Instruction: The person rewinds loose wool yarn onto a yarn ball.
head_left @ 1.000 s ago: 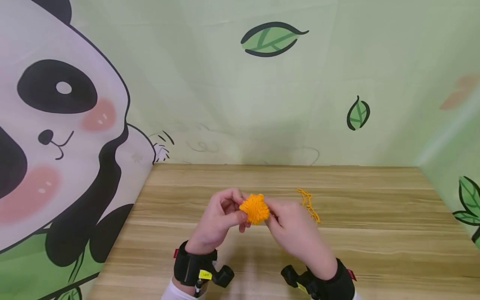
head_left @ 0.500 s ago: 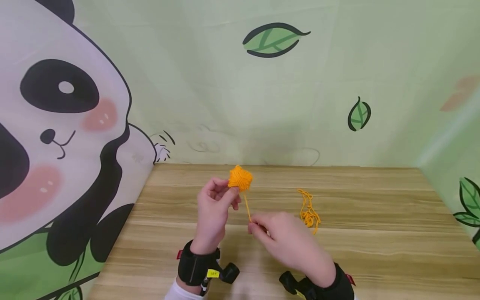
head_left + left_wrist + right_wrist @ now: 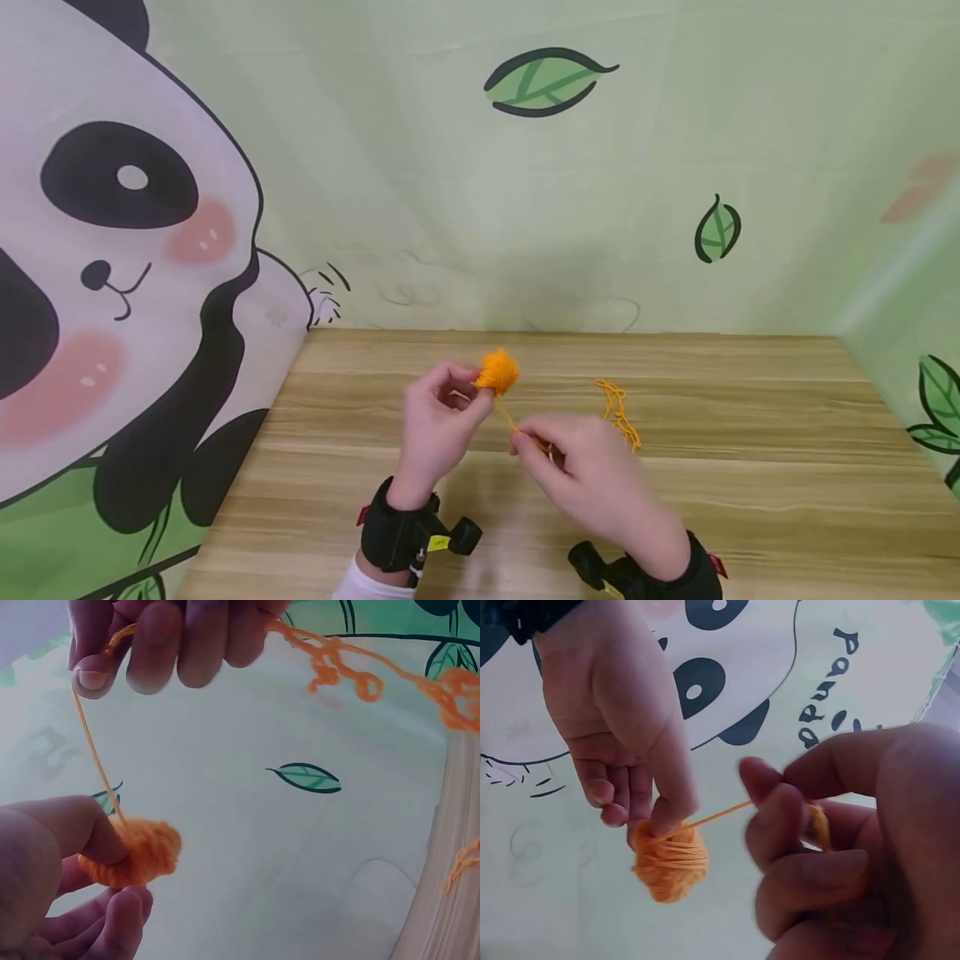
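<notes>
A small orange ball of yarn is pinched between the thumb and fingers of my left hand, raised over the table. From the ball a short taut strand runs to my right hand, whose thumb and forefinger pinch it. In the right wrist view the ball shows its wound strands, and the other fingers of my right hand curl about the yarn. Loose yarn trails out behind the right hand in the left wrist view.
A tangled length of orange yarn lies beyond my right hand on the wooden table. Behind the table hangs a green backdrop with a panda and leaves. Each wrist wears a black strap with a camera.
The right hand has drawn away from the ball, stretching a strand between them. The ball first went up and left, then came slightly back right and down. The left hand keeps its pinch.
</notes>
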Available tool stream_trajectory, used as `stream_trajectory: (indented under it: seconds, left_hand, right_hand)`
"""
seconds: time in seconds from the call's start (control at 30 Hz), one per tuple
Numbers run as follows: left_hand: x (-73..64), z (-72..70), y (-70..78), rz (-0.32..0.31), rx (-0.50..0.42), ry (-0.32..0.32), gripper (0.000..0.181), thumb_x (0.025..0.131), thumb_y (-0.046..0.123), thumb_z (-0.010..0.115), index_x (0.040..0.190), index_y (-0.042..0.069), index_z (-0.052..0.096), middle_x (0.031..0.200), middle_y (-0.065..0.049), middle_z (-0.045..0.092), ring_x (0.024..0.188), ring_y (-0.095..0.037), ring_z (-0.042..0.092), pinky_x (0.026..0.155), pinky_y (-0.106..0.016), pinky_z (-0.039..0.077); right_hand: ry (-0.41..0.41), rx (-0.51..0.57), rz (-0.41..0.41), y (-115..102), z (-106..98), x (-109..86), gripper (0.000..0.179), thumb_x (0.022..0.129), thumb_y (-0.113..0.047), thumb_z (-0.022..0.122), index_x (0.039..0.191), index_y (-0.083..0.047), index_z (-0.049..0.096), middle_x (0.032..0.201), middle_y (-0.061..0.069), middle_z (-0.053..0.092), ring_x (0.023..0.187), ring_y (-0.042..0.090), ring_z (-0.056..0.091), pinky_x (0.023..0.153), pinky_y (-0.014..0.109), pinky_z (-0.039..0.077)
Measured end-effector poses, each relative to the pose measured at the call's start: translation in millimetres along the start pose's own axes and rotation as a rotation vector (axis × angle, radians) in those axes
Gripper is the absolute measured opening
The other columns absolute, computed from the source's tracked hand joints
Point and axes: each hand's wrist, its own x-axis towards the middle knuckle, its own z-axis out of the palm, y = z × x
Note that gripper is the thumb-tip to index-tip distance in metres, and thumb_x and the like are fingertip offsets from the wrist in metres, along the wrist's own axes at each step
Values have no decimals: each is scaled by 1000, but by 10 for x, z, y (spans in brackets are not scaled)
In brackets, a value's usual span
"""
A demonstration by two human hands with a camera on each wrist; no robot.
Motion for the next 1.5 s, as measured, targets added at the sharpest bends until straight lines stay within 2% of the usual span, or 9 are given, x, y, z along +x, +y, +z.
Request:
stream_trajectory:
  seconds: [0.13, 0.23, 0.37, 0.47, 0.7, 0.87, 1.2, 1.33, 1.5]
  left_hand:
    - [-12, 11, 25, 55, 50, -104, 14, 76, -11, 71, 84, -1, 67, 90, -13, 69, 66, -21, 61, 57, -27, 57]
    - [-22, 24, -89, 86, 72, -190, 17, 75, -8, 74, 83, 5, 68, 89, -7, 70, 65, -15, 61, 56, -30, 58]
    - [-39, 37, -263, 126, 48, -323, 19, 75, -3, 76, 82, 12, 67, 91, -2, 70, 67, -11, 61, 56, -29, 59]
    - [-51, 34, -275, 150, 3, -404, 18, 75, -2, 75, 81, 13, 67, 92, -2, 70, 69, -12, 63, 57, -28, 60]
    - [-78, -18, -85, 151, -89, -510, 21, 72, -8, 72, 79, 9, 64, 92, -7, 69, 73, -15, 63, 58, -30, 61]
    - [-82, -59, 93, 164, -186, -561, 21, 70, -15, 69, 79, 4, 62, 91, -15, 68, 74, -18, 64, 57, -36, 61]
    - [-110, -56, -152, 38, -433, -496, 19, 74, -17, 66, 82, -2, 58, 100, -16, 67, 72, -27, 63, 61, -26, 60]
    - [-103, -50, -162, -7, -507, -398, 15, 79, -15, 63, 85, -5, 54, 103, -15, 66, 70, -28, 63, 61, -26, 60]
    - [-76, -24, -167, -103, -495, -238, 11, 84, -11, 64, 91, -6, 57, 103, -16, 64, 72, -28, 61, 63, -26, 60]
  right_hand:
    - [74, 20, 16, 39, -63, -9, 13, 99, -17, 61, 95, -22, 71, 65, -15, 50, 50, 2, 40, 43, 20, 36]
    - [111, -3, 23, 80, -105, -10, 12, 99, -15, 60, 101, -16, 73, 66, -13, 50, 50, 3, 40, 42, 21, 38]
    - [152, -32, 29, 137, -144, -8, 13, 100, -16, 59, 104, -14, 71, 68, -11, 51, 49, 5, 40, 42, 22, 38]
    - [179, -38, 45, 169, -166, -9, 12, 101, -17, 58, 102, -15, 70, 66, -10, 50, 47, 5, 37, 40, 22, 36]
    - [202, -105, 79, 224, -186, 7, 14, 102, -21, 57, 101, -18, 71, 60, -10, 42, 46, 6, 35, 40, 23, 31]
    - [135, -124, 119, 265, -165, 25, 18, 102, -29, 56, 102, -21, 72, 60, -11, 45, 46, 7, 38, 42, 24, 33]
    - [-75, -124, 191, 294, -75, 36, 12, 98, -18, 61, 106, -20, 71, 74, -10, 63, 51, 5, 44, 49, 23, 46]
    - [-159, -101, 213, 265, -40, 35, 9, 99, -21, 60, 99, -22, 69, 59, -12, 46, 44, 5, 37, 44, 21, 35]
    - [-240, -83, 175, 221, 4, 42, 13, 101, -29, 58, 94, -27, 69, 57, -15, 39, 47, 4, 34, 46, 20, 32]
